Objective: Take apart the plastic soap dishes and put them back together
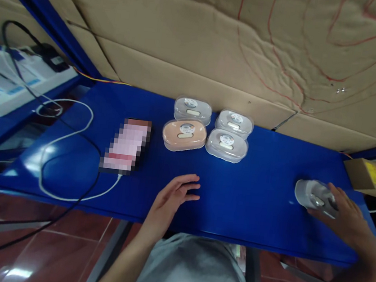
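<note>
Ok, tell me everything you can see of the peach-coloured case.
The peach case is a rounded oblong with a clear, glossy, plastic-looking cover. On top are a round printed sticker, too small to read, and a pale elongated piece. It lies flat on the blue table, in front of one grey case and beside another; whether they touch is unclear. No hand is on it; the left hand is nearer the person.
</note>
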{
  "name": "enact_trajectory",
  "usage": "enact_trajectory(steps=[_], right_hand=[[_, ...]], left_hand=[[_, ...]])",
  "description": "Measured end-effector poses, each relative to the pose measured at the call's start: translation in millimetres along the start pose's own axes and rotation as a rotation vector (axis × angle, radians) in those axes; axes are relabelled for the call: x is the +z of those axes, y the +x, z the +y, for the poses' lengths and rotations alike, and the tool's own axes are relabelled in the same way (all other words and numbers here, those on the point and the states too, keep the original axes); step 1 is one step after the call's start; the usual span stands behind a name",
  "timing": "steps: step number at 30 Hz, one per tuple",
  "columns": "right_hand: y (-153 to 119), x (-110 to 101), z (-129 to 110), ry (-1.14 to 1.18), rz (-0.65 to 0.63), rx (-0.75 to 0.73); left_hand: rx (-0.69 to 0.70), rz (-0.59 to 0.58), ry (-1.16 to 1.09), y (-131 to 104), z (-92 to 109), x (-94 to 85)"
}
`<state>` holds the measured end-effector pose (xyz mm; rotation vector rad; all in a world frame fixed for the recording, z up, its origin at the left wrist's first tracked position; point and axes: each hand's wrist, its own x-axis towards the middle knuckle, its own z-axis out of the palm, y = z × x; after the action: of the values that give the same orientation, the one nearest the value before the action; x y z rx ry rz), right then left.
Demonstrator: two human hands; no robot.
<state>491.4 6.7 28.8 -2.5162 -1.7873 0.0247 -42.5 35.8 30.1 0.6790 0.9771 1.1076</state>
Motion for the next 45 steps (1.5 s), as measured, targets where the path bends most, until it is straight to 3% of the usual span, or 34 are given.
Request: enact_trajectory(steps=[5, 10, 14, 18, 22, 25, 27, 30, 34, 37, 42, 45], right_hand=[[-37, -1, -65, 0.012, 0.005, -0.224], [-55, -9, -143, 0.180, -0.067, -0.542], [-51, -5, -187, 0.256, -0.032, -0.655], [-45, 2, -213, 0.271, 0.100, -0.682], [-43, 4, -227, 0.251, 0.166, -0.758], [-43, 3, -237, 0.273, 0.136, -0.814], [-46, 3, -245, 0.298, 0.112, -0.840], [-53, 4, -260, 0.369, 0.059, -0.878], [-59, 4, -269, 0.505, -0.001, -0.938], [-50, 1, -255, 0.496, 0.098, -0.833], [5, 11, -209, 0.353, 0.316, -0.488], [40, 22, -194, 0.285, 0.295, -0.450]], left_hand=[[0.274, 0.077, 0.491, 0, 9, -5.0], [0.585, 0.033, 1.130, 31, 34, -11.7], [0.641, -0.002, 1.451, 68, 56, -13.5], [0.640, -0.024, 1.623, 92, 72, -21.6], [0.653, -0.069, 1.681, 91, 81, -31.4], [0.661, -0.092, 1.563, 71, 73, -30.1], [0.668, -0.174, 1.387, 51, 58, -23.7], [0.515, -0.406, 1.054, 24, 27, -12.1], [0.355, -0.335, 0.900, 10, 0, -9.8], [0.265, -0.260, 0.845, 8, 0, -20.5], [0.232, -0.335, 0.922, -1, 6, -39.4], [0.282, -0.335, 1.025, -1, 4, -41.2]])
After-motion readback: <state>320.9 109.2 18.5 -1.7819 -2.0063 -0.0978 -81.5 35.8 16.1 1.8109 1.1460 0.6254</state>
